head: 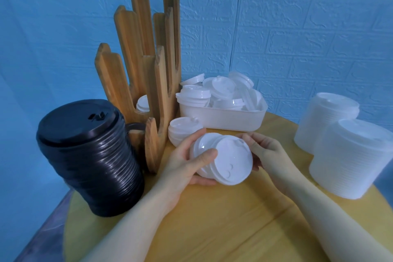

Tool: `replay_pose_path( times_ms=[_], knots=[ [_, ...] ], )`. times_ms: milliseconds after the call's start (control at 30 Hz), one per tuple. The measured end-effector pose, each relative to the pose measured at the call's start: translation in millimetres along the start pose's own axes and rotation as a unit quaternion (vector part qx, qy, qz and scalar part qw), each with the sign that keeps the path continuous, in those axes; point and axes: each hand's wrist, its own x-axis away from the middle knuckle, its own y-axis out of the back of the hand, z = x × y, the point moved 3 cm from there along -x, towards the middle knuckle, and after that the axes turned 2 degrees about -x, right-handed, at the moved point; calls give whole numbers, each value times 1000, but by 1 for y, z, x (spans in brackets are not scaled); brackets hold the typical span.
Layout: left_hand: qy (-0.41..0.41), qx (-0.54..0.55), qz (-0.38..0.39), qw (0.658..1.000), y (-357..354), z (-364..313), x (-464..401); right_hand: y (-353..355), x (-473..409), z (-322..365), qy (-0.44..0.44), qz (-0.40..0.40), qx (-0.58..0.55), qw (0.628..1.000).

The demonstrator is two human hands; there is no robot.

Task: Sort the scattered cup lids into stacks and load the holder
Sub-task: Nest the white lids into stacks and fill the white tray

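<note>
Above the table's middle, my left hand (187, 160) grips a short stack of white cup lids (229, 160), thumb across the front and fingers behind. My right hand (266, 153) holds the same stack at its right edge, fingers curled round the rim. The wooden lid holder (148, 74) stands at the back left, with a few white lids (143, 103) low in one slot. A white tub (223, 119) behind my hands is heaped with loose white lids (221, 89). A small white lid stack (182, 132) sits by the holder's foot.
A tall stack of black lids (89, 155) stands at the left on the round yellow table (223, 219). Two stacks of translucent lids (353, 155) stand at the right, near the table's edge. A blue textured wall closes off the back.
</note>
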Motion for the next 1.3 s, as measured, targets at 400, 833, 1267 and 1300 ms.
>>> replay_pose_path(
  times_ms=[400, 833, 1267, 1300],
  knots=[
    [-40, 16, -47, 998, 2, -5, 1, -9, 6, 6, 43, 19, 70, 996],
    [-40, 2, 5, 999, -3, -2, 2, -14, 5, 2, 183, 113, 315, 924],
    [-52, 0, -7, 999, -1, -5, 4, -24, 13, 10, 274, 188, 378, 864],
    [-53, 0, -5, 999, -1, -5, 4, -24, 13, 10, 268, 190, 358, 874]
  ],
)
